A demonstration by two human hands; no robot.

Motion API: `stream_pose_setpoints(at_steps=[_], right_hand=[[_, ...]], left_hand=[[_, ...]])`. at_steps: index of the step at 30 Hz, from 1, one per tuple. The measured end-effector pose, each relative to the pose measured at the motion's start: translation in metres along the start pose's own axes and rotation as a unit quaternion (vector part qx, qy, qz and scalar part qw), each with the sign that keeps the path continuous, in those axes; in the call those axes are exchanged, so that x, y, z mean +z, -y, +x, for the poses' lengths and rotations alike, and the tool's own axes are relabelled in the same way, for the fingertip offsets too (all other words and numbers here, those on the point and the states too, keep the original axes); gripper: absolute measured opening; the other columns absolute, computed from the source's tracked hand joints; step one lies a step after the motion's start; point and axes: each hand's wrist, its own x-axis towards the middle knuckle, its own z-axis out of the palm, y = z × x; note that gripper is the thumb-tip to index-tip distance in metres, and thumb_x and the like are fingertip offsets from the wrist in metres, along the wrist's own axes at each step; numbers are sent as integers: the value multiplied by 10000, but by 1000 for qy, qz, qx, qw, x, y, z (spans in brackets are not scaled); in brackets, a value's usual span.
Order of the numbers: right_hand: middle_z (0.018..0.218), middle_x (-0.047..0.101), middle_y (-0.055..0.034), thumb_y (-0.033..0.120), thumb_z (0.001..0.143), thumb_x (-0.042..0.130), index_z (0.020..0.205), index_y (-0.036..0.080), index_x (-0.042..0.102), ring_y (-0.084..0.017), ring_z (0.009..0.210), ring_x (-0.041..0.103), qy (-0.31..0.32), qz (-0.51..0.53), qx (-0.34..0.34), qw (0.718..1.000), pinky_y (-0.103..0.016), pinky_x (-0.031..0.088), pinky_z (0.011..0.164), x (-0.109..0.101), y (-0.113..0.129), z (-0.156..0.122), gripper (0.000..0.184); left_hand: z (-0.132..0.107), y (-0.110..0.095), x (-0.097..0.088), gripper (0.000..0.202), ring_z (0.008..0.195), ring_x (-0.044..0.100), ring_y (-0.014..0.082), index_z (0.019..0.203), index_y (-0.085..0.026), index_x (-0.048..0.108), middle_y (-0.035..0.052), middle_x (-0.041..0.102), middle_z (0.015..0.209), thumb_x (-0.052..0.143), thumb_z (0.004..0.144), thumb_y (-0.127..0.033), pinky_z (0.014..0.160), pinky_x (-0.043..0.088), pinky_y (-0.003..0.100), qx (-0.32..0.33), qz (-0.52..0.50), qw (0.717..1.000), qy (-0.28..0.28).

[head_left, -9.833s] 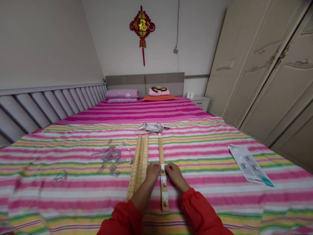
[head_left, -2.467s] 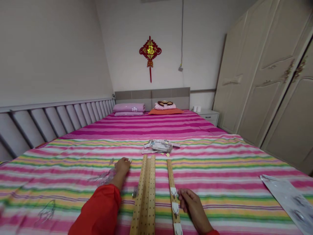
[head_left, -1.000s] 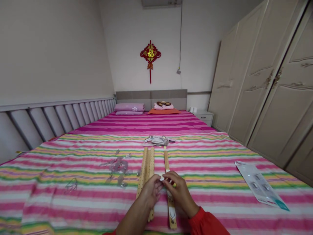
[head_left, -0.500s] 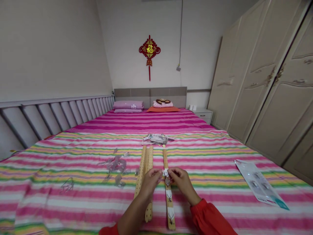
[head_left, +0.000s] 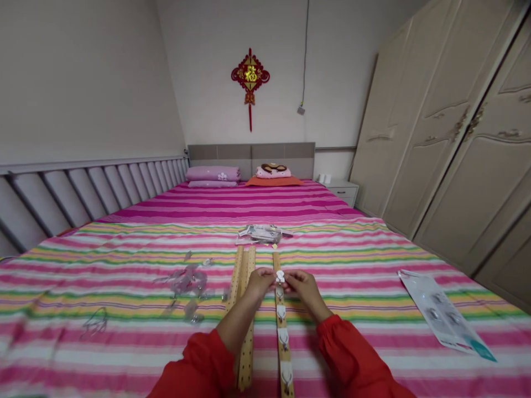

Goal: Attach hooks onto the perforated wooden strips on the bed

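Both hands meet over a narrow wooden strip (head_left: pixel 279 258) lying lengthwise on the bed. A small white adhesive hook (head_left: pixel 280 275) is between my left hand (head_left: pixel 261 282) and my right hand (head_left: pixel 302 284), each pinching it by an edge with closed fingertips. Nearer to me, several white-backed hooks with metal loops sit in a row along the same strip, including one hook (head_left: pixel 283 337) in the middle. Left of it, partly behind my left forearm, lie wider wooden pieces (head_left: pixel 246 354) with rows of holes.
Clear plastic scraps (head_left: pixel 188 281) and a thin tangled loop (head_left: pixel 96 320) lie on the left of the striped sheet (head_left: pixel 136 359). Beyond the strips is a plastic-wrapped packet (head_left: pixel 263 234). A blister pack with hooks (head_left: pixel 446 318) lies at right.
Both hands, with the hook between them, have shifted a little farther away along the strip. More of my red sleeves shows, and the camera view has shifted slightly.
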Motion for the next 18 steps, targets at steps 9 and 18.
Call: stream_pose_setpoints(at_steps=[9,18], right_hand=[[447,586,33,393,502,784,673,143,735,-83,408,458,-5,-3,20,1000,-211,349,416,-4,-25,23,306],[523,627,11,380,551,772,721,149,741,-85,458,502,-12,13,39,999,-195,357,441,-7,-41,26,288]], left_hand=[[33,20,5,143,488,562,96,555,-153,599,-26,590,482,714,563,-68,594,483,226,-31,2,999,-34],[42,32,5,174,480,566,87,558,-147,588,-28,590,480,745,549,-71,575,485,215,-45,-18,998,-45]])
